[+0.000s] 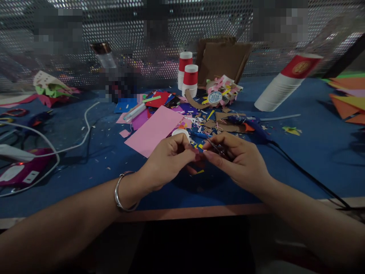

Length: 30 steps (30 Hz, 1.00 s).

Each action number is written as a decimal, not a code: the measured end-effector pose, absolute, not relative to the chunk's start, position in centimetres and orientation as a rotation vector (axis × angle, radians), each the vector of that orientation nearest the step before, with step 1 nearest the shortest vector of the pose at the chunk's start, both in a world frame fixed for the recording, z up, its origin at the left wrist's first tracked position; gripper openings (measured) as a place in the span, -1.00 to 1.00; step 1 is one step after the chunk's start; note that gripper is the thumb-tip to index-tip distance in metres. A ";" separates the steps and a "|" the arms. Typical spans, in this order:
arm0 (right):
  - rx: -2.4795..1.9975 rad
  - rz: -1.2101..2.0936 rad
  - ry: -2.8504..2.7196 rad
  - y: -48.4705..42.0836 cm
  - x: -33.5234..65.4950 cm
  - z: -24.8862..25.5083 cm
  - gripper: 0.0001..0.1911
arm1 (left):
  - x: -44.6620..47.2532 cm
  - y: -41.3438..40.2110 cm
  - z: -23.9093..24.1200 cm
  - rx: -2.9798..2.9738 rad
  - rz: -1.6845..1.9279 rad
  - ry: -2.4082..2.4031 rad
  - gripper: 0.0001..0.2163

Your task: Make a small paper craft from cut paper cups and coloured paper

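Note:
My left hand (168,160) and my right hand (236,160) meet over the blue table (299,160), just in front of a pile of paper scraps. Both are closed in a pinch, fingertips almost touching. Between them is a small dark red piece (199,161), too small to name. A thin dark tool, perhaps small scissors (215,147), lies in my right hand's fingers. A silver bangle (122,192) circles my left wrist. A pink paper sheet (154,129) lies just beyond my left hand.
Coloured paper scraps and cardboard bits (216,118) litter the middle. Two red-and-white cups (189,78) stand behind, a toppled cup stack (285,82) to the right. A glue gun (251,125) with black cord (308,175) lies right. White cables (85,129) run left. Mesh fence behind.

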State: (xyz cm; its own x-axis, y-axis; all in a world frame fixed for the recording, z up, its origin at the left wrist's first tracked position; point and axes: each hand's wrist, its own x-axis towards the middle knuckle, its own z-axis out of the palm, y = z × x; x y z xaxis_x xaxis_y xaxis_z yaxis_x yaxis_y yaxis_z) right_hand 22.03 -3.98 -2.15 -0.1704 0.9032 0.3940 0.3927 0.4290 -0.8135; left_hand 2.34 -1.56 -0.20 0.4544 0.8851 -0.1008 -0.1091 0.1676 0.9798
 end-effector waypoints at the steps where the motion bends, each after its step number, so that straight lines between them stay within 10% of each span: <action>1: -1.108 0.691 -1.768 -4.0 22.0 -2.3 -0.81 | 2.3 -1.6 -0.2 1.191 0.813 0.826 -0.83; 30: -0.936 0.485 -1.971 -3.8 22.2 -2.6 -0.85 | 1.8 -1.3 -0.2 1.039 0.669 0.780 -0.84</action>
